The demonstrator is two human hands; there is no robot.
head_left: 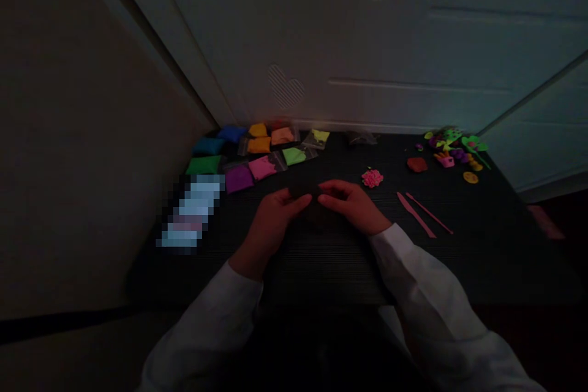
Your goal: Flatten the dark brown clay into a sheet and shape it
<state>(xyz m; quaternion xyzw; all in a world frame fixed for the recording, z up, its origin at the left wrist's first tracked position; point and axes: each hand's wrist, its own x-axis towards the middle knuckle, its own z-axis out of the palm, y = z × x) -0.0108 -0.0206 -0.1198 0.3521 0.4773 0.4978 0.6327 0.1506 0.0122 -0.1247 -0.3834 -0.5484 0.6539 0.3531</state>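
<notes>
Dim light, detail poor. L hand (272,220) and R hand (356,202) meet approx. mid-table, thumbs toward each other, w/ a dark piece (304,189) between them. L grip: thumb + fingers clamped on dark piece at its left side; R grip: thumb + fingertips pinched on its right edge. Shape & material of piece: cannot tell, too dark vs. black table (331,266). Position: over centre of table, left of and a bit nearer than pink flower (372,178), apart from it. Far left, bags of coloured stuff in rough rows: blue bag (231,133), green bag (204,165), purple bag (239,178), pink bag (261,167), light-green bag (294,155), peach bag (282,135), plus others. Purple & pink bags side by side, just beyond L hand. Near left of these: bright rectangle (193,211), pixelated, content n/a. Right of R hand: pink knife-shaped tool (414,214) and thin pink stick (429,213), side by side, slanting. Farther right: red-brown lump (417,164), flat; then cluster of small coloured figures (454,146) at far right corner, yellow disc (471,177) just nearer. Both forearms in white sleeves (413,285).
</notes>
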